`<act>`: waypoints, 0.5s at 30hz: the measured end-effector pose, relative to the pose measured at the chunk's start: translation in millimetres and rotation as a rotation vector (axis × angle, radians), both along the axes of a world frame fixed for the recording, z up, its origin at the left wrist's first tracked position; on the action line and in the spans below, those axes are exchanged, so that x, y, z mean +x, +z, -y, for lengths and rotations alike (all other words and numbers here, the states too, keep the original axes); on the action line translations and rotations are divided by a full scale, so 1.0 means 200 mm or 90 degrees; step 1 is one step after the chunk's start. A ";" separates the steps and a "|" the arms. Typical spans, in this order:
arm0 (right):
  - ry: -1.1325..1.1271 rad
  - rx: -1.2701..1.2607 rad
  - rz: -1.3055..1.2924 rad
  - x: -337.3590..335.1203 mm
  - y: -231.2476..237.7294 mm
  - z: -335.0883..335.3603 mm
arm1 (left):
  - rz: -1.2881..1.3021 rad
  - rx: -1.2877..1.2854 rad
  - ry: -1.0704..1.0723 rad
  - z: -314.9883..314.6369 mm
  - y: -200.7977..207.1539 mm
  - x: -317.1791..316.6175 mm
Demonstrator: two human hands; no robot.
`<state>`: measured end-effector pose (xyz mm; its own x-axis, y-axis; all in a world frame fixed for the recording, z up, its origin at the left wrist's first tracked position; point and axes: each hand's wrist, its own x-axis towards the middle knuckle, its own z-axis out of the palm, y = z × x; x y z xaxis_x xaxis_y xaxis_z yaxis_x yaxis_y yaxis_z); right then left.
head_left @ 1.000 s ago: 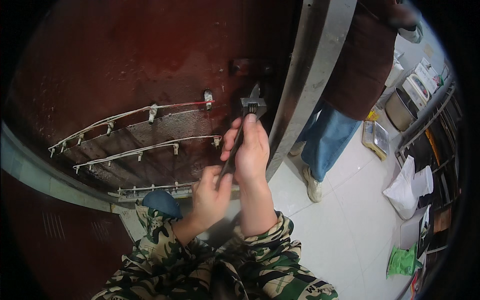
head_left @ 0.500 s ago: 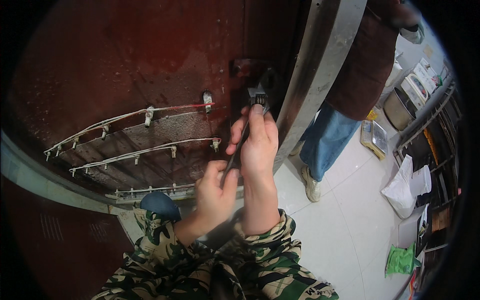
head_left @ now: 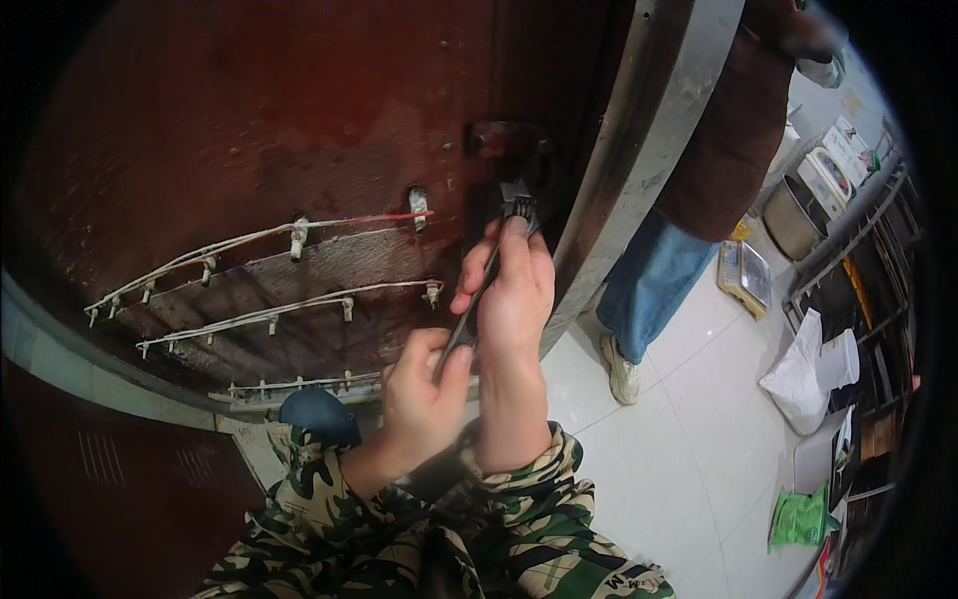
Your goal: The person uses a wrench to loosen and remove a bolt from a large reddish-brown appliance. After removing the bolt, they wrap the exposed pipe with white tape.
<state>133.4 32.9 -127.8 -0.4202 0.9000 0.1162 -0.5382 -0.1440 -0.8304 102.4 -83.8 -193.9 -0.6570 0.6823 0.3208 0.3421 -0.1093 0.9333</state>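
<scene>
Left hand and right hand wrapped on one adjustable wrench

From my remote seat, I see the right fingers curled round the upper handle, thumb up by the adjusting screw, while the left fingers pinch the lower end. The wrench slants between them, its head just past the right thumb tip; I can't tell whether it touches anything in the shadow there. Above the right fingers, a bracket sits on the red-brown panel; left of them, pegs carry pale wires; right of them, a metal post stands before a person
</scene>
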 end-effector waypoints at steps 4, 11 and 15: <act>0.006 0.007 -0.010 -0.01 -0.01 0.00 | 0.024 0.052 -0.008 0.00 -0.01 -0.01; -0.018 0.002 -0.001 -0.04 0.02 0.00 | -0.005 0.038 0.004 -0.02 0.02 -0.03; -0.026 0.002 0.014 -0.05 0.05 0.00 | 0.156 0.017 -0.060 0.01 0.10 -0.05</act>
<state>123.2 32.1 -118.7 -0.3859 0.9159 0.1101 -0.5256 -0.1203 -0.8422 92.3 -84.9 -174.2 -0.6511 0.7378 0.1783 0.0936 -0.1551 0.9835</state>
